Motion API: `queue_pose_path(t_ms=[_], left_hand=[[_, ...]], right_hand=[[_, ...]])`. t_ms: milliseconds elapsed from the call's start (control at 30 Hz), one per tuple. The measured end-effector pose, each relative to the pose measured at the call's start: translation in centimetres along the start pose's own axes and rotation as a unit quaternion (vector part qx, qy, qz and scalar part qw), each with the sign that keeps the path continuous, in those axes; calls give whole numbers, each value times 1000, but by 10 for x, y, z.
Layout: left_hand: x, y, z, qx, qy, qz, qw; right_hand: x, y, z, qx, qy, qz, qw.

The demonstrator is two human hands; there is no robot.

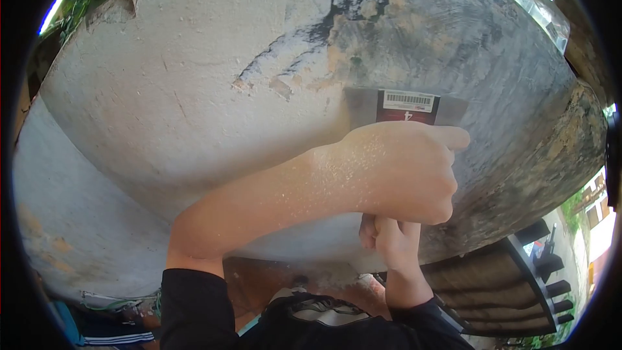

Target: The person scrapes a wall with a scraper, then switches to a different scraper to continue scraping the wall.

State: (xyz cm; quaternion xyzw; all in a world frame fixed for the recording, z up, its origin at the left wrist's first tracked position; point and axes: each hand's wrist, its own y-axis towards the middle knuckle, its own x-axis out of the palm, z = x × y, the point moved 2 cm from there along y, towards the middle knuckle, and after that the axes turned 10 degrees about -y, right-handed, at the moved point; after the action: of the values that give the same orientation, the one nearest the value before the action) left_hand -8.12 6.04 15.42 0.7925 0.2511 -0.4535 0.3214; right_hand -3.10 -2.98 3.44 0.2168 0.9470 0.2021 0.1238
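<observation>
My left hand (414, 172) is closed in front of the wall, its arm reaching across from the lower left, with pale specks on the wrist and forearm. It grips a putty knife; the wide metal blade (450, 113) shows above the knuckles, bearing a dark red label with a barcode. The knife's handle is hidden by the hand. The blade lies close against the plastered wall (227, 91). Just below the left fist, my right hand (391, 238) is closed too, partly covered by it; what its fingers hold, if anything, cannot be made out.
Dark streaks and a rough grey patch (427, 32) mark the wall's upper right. A dark slatted bench-like piece (495, 285) stands at lower right. Clear plastic sheeting (534, 6) hangs at upper right. Green cord (120, 303) and striped dark cloth (120, 338) lie at lower left.
</observation>
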Motion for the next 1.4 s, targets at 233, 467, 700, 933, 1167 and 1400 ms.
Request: queue_pose_path(t_ms=[233,467,700,933,1167,1400], left_hand=[[5,-3,3,38,12,70,997],[-2,-4,8,63,-33,263,962],[-35,-53,10,12,145,352,925],[-129,-126,-5,-195,246,371,874],[-136,-133,-25,-137,381,345,847],[-129,-119,-23,-189,375,297,858]], right_hand=[[-1,11,4,-106,-19,15,994],[-2,1,6,-161,-131,26,978],[8,6,-27,-90,-47,123,987],[-3,23,-67,-209,-254,216,919],[7,25,-67,-288,-409,237,833],[10,30,-71,-283,-430,246,821]])
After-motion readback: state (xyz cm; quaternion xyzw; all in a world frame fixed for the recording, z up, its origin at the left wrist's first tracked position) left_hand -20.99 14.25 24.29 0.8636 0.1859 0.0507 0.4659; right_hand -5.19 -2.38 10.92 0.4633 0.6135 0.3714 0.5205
